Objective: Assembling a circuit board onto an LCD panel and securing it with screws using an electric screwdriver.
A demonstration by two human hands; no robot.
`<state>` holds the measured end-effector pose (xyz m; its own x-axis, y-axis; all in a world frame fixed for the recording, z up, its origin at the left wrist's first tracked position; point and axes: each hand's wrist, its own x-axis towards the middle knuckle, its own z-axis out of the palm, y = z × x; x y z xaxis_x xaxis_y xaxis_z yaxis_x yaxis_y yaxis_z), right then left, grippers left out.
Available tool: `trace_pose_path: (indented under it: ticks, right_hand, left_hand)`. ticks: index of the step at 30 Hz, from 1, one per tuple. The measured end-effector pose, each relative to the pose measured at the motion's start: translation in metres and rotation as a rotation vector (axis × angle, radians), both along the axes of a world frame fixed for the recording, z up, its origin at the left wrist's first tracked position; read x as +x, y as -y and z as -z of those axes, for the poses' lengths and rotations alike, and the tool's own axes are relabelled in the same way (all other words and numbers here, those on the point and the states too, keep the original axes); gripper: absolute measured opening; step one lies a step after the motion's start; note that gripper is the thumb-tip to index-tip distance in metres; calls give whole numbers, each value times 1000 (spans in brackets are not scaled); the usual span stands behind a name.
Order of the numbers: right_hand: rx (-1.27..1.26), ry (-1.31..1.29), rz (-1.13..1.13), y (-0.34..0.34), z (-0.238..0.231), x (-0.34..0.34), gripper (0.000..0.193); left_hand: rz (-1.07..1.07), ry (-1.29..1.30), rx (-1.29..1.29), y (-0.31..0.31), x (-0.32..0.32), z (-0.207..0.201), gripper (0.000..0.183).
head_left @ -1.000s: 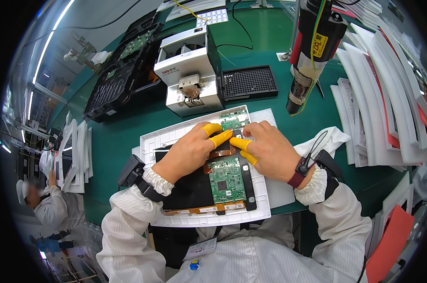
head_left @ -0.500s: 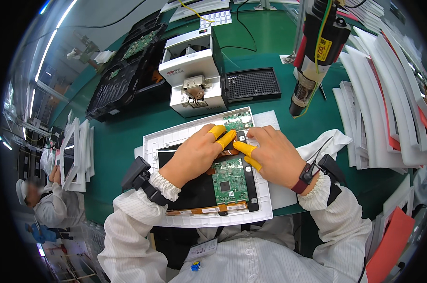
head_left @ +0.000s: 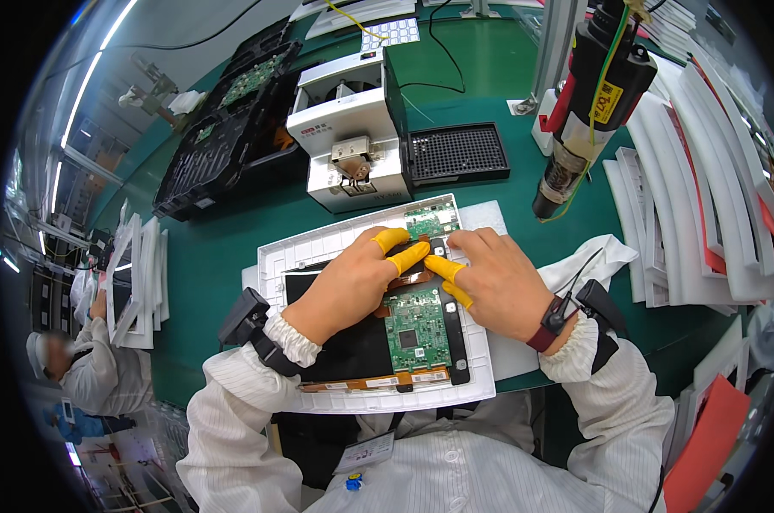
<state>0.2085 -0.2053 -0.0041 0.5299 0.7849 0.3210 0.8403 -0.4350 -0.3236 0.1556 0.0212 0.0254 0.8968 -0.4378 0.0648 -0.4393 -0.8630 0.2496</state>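
A white-framed display panel (head_left: 483, 359) with a black back lies in front of me. It bears a small green circuit board (head_left: 430, 224) at its far edge and a larger green board (head_left: 419, 329) nearer me. My left hand (head_left: 342, 282) and my right hand (head_left: 507, 286) meet just below the small board, yellow finger cots on several fingers. Their bent fingertips come together on an orange ribbon cable (head_left: 416, 279) there; the exact contact is hidden under the cots. Along the near edge runs another orange flex strip (head_left: 361, 384).
Beyond the panel stand a white machine (head_left: 353, 128) and a black grid tray (head_left: 460, 152). A black tool (head_left: 588, 103) hangs at right, near stacked white foam sheets (head_left: 661, 197). Black trays (head_left: 224, 128) lie far left. Another person (head_left: 105, 363) works at the left.
The hanging tool has swung to the right. My left hand has shifted very slightly left; both hands' fingertips stay at the same spot on the panel.
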Motion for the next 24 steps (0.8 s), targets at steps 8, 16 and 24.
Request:
trace_pose_path:
  ticks: [8, 16, 24]
  right_hand:
    - [12, -29, -15, 1, 4, 3, 19]
    - [19, -28, -19, 2, 2, 6, 18]
    - [1, 12, 52, -17, -11, 30, 31]
  left_hand:
    - [18, 29, 62, 2, -1, 1, 47]
    - [32, 57, 107, 6, -2, 0, 44]
    - [59, 93, 134, 0, -3, 7, 39]
